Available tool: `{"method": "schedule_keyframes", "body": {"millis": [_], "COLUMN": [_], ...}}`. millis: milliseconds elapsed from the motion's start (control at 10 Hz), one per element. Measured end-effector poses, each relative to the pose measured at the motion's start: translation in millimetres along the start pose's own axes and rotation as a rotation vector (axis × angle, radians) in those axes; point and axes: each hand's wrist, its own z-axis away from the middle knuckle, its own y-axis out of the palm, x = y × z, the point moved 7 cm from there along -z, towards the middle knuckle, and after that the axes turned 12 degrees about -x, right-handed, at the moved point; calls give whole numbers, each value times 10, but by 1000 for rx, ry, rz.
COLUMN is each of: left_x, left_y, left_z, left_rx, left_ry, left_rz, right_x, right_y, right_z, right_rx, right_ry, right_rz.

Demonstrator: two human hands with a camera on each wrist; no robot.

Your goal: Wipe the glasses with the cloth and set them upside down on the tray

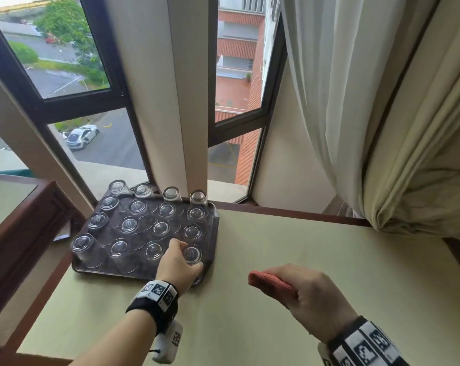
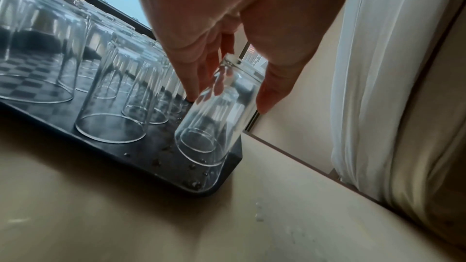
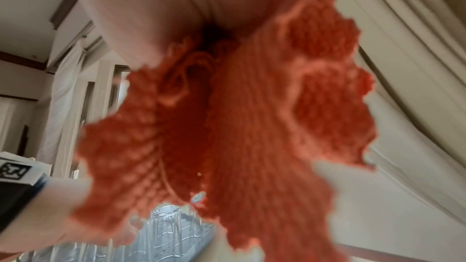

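Tray (image 1: 215, 228) on the counter (image 1: 303, 260) nearly full of upturned glasses; left hand (image 1: 177, 265) grip clamped on the last glass (image 2: 214, 119), tilted at the near right corner, not yet seated. Right hand (image 1: 313, 294) grip closed on the cloth (image 1: 271, 283); looks almost done.

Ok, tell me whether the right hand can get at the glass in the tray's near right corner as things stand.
Probably not yet: the right hand grips the red cloth off to the tray's right, and the left hand already holds that tilted glass, covering it.

No readable text or numbers show anywhere in these views.
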Motion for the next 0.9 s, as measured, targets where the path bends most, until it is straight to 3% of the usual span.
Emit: {"method": "schedule_keyframes", "body": {"millis": [300, 700, 900], "left_x": [153, 201, 297], "left_y": [119, 119, -98], "left_z": [-8, 24, 221], "left_rx": [-53, -53, -118], "left_ry": [-109, -120, -152], "left_rz": [-3, 12, -49], "right_x": [-218, -315, -613], "right_y": [-30, -25, 118], "right_z": [110, 221, 539], "right_rx": [-29, -68, -1], "right_ry": [80, 184, 277], "right_rz": [12, -56, 33]}}
